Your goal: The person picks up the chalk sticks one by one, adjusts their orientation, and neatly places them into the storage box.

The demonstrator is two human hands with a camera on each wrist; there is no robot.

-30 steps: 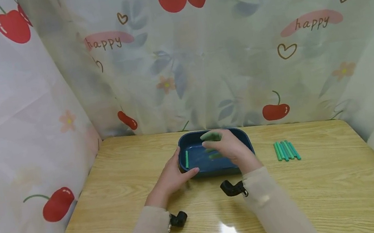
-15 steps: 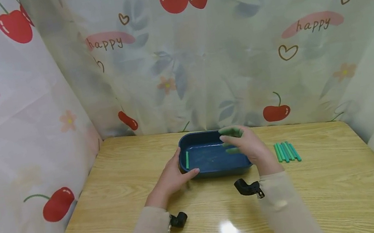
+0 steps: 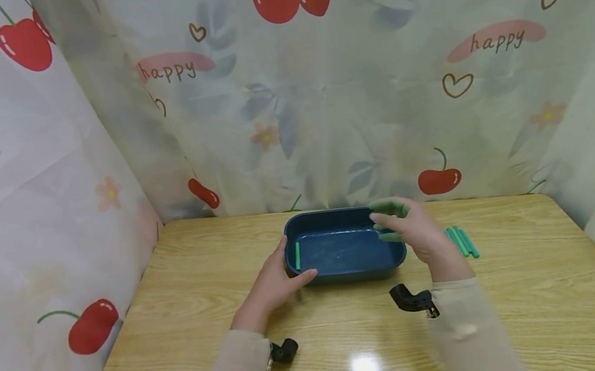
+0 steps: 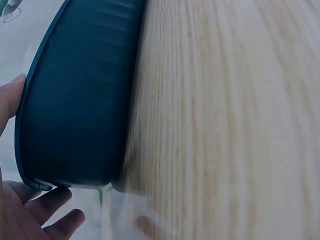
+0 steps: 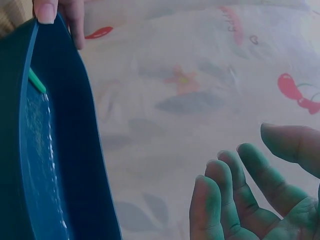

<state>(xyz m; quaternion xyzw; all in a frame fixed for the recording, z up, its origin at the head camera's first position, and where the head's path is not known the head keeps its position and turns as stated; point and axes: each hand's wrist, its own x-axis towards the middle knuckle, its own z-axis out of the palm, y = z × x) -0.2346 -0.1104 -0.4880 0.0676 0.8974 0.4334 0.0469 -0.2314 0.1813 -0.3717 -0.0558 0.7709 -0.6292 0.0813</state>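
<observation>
A dark blue rectangular box (image 3: 342, 273) stands on the table. My left hand (image 3: 271, 280) grips its left end, thumb over the near rim and fingers along the outside. The left wrist view shows the fingers (image 4: 47, 205) against the end wall. Inside the box, a short green stick (image 3: 297, 256) lies along the left wall. My right hand (image 3: 420, 234) hovers at the box's right end, fingers spread and loosely bent, holding nothing. Its palm side (image 5: 270, 200) looks green in the right wrist view. Several green sticks (image 3: 462, 242) lie side by side on the table, partly hidden behind that hand.
The wooden table (image 3: 557, 286) meets a cherry-print curtain (image 3: 320, 109) behind the box and along both sides. A black wrist camera (image 3: 411, 299) sticks out from the right sleeve, another wrist camera (image 3: 285, 350) from the left.
My right hand has moved rightward from above the box to its right end, and now covers part of the stick row. The left hand and the box have stayed put.
</observation>
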